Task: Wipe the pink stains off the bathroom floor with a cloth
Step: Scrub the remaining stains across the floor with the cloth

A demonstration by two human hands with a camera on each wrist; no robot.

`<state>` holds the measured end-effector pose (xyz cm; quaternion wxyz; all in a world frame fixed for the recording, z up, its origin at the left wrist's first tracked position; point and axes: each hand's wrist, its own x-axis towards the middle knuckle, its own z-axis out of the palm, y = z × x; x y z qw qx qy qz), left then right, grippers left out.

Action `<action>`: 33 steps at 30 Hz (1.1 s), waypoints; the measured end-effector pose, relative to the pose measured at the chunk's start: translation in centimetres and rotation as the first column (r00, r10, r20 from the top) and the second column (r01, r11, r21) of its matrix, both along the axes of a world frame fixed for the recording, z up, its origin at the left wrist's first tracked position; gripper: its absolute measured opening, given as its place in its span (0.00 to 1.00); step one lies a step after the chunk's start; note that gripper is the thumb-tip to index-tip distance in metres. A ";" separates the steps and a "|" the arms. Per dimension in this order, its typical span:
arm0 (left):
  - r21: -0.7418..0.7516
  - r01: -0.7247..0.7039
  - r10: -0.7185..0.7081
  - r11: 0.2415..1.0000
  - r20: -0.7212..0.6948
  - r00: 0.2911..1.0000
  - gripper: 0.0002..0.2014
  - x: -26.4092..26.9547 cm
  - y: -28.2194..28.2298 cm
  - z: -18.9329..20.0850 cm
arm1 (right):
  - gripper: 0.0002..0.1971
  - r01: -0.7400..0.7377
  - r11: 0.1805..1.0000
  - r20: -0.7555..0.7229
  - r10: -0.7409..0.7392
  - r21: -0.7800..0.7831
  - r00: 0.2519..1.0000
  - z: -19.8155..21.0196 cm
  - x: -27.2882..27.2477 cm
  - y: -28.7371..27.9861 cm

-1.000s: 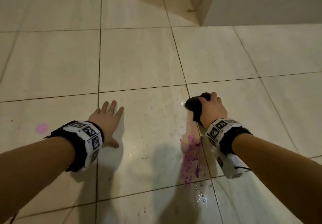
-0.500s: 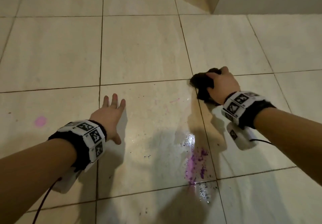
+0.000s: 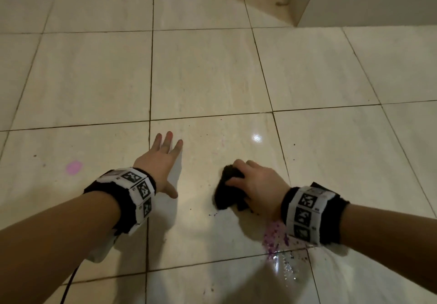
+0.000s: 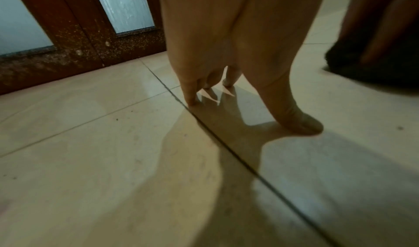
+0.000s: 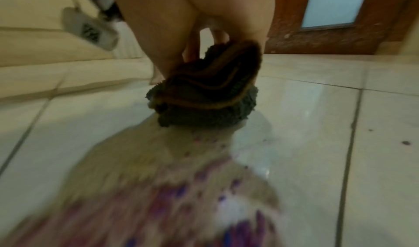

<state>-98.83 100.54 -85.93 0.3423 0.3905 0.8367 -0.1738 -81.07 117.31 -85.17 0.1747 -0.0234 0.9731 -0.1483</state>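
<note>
Right hand point(image 3: 260, 185) clamps the dark cloth point(image 3: 228, 191) onto the floor point(image 3: 212, 71), purple-pink stain point(image 3: 275, 239) just nearer; left hand point(image 3: 158, 164) splayed flat, apart.

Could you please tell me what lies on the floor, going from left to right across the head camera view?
Round pink spot → left hand, flat on the tile → dark cloth → right hand gripping it.
</note>
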 end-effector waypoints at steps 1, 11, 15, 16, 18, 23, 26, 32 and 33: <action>0.001 -0.010 0.010 1.000 -0.029 1.000 0.65 -0.1 -0.6 0.0 | 0.21 0.066 0.998 -0.011 -0.066 0.005 0.998 0.2 -0.9 0.7; -0.044 -0.098 0.099 0.994 0.004 0.995 0.70 -3.0 -5.4 0.4 | 0.30 0.490 0.843 0.003 -0.503 0.223 0.864 -0.3 -8.3 2.7; -0.034 -0.079 0.079 0.996 0.004 0.997 0.69 -2.9 -6.2 0.5 | 0.25 0.106 0.993 -0.076 -0.101 0.058 0.992 -0.6 -4.9 -4.3; -0.034 -0.081 0.081 0.996 0.006 0.997 0.69 -2.8 -6.0 0.5 | 0.24 0.016 1.000 -0.087 -0.015 0.019 0.996 -0.5 -4.2 -5.5; -0.038 -0.088 0.088 0.995 0.012 0.996 0.69 -2.8 -5.7 0.5 | 0.22 -0.094 0.996 -0.008 0.094 -0.011 0.996 -0.6 -4.2 -6.2; -0.018 -0.113 0.113 0.993 0.024 0.993 0.69 -2.8 -5.7 0.2 | 0.24 0.191 0.980 -0.140 -0.182 0.054 0.973 -0.1 -9.3 -0.6; -0.002 -0.125 0.125 0.992 0.025 0.992 0.69 -2.8 -6.0 0.2 | 0.27 0.417 0.895 -0.084 -0.408 0.161 0.909 -0.3 -12.5 2.5; 0.004 -0.142 0.142 0.990 0.018 0.990 0.68 -2.7 -5.8 0.1 | 0.28 0.269 0.958 -0.152 -0.252 0.102 0.956 -1.9 -10.2 -2.3; 0.006 -0.144 0.144 0.990 0.017 0.989 0.68 -2.8 -5.8 0.1 | 0.26 0.153 0.986 -0.159 -0.142 0.060 0.977 -1.9 -9.1 -4.0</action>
